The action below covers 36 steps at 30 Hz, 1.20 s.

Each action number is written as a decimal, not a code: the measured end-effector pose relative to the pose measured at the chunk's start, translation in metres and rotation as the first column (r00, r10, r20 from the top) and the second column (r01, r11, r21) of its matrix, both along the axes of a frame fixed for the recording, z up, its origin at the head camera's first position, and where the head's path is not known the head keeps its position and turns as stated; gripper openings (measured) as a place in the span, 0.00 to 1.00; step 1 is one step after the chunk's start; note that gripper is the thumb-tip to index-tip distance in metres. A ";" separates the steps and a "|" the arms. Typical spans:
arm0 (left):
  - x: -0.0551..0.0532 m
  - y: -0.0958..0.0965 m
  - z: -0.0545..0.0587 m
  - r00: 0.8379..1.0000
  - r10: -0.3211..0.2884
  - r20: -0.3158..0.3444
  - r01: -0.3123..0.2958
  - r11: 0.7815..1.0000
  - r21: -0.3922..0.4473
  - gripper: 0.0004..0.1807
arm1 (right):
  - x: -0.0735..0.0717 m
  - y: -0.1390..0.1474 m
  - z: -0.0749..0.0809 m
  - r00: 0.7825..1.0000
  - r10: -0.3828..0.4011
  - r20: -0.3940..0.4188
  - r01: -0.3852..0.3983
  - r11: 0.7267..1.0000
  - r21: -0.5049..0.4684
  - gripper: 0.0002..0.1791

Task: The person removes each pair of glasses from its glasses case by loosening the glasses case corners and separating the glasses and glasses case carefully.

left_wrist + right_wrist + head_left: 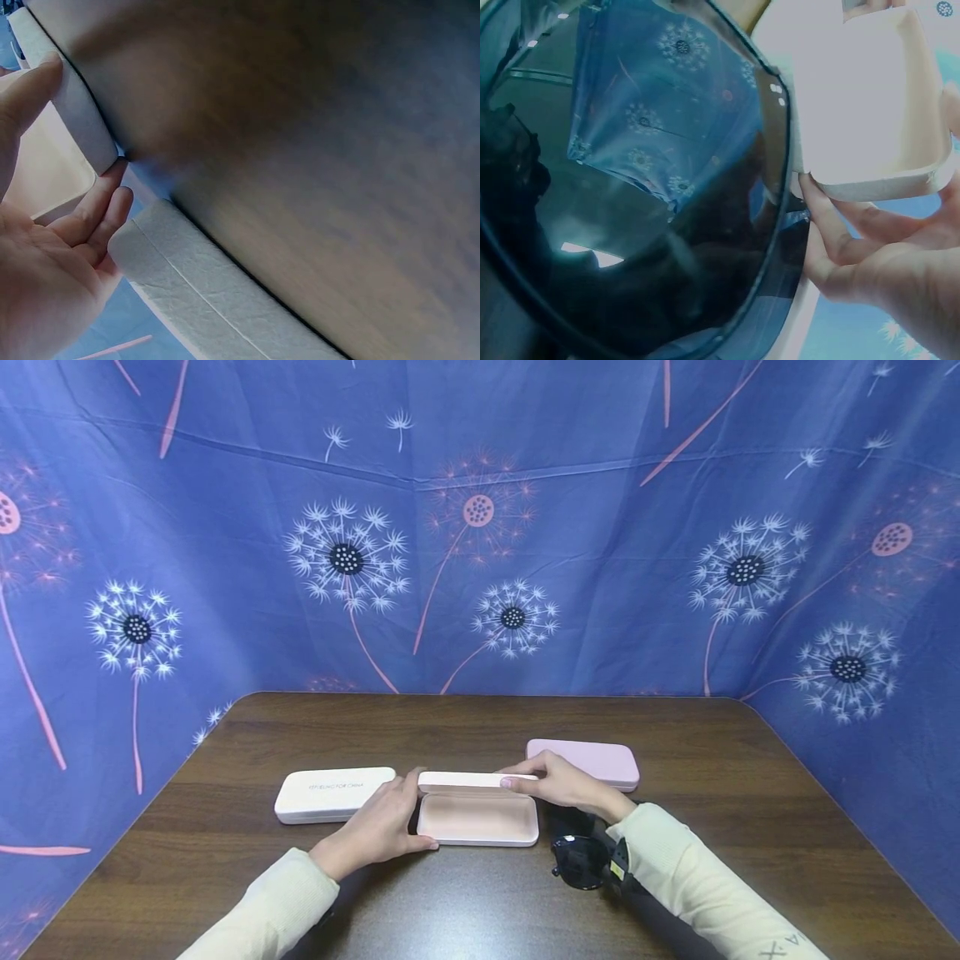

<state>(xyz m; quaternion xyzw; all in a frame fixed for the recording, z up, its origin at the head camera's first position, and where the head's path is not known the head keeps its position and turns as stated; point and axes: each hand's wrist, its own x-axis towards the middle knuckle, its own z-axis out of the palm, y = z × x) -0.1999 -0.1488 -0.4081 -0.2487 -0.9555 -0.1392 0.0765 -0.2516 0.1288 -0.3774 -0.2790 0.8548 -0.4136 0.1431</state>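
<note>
An open glasses case [477, 822] with a beige inside lies in the middle of the table, its raised lid [457, 781] hinged at the back. My left hand [378, 822] grips the left end, thumb at the front of the base and fingers along the side. At the lid's right end my right hand [566, 783] pinches the edge, thumb in front and fingers behind. Dark sunglasses [581, 862] lie just below my right wrist; one of their lenses [652, 187] fills much of the right wrist view. Inside the case nothing shows.
A closed white case [326, 793] with printed lettering lies left, close to my left hand. Behind my right hand lies a closed pink case [592, 762]. The brown wooden table [420, 902] backs onto a blue dandelion-patterned cloth [600, 527].
</note>
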 end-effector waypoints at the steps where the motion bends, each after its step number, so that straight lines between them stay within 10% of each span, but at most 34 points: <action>1: 0.000 0.000 0.000 1.000 0.001 0.000 -0.001 1.000 0.000 0.57 | 0.001 0.000 0.000 1.000 0.004 -0.002 -0.004 1.000 -0.003 0.19; 25: 0.000 -0.002 -0.001 0.999 -0.024 -0.025 0.024 1.000 0.016 0.55 | 0.017 0.002 -0.010 0.955 0.139 -0.263 -0.145 0.989 -0.005 0.24; 36: 0.000 -0.002 0.000 0.999 -0.030 -0.017 0.030 1.000 0.007 0.54 | 0.028 -0.001 -0.014 0.901 0.106 -0.420 -0.032 0.983 0.179 0.25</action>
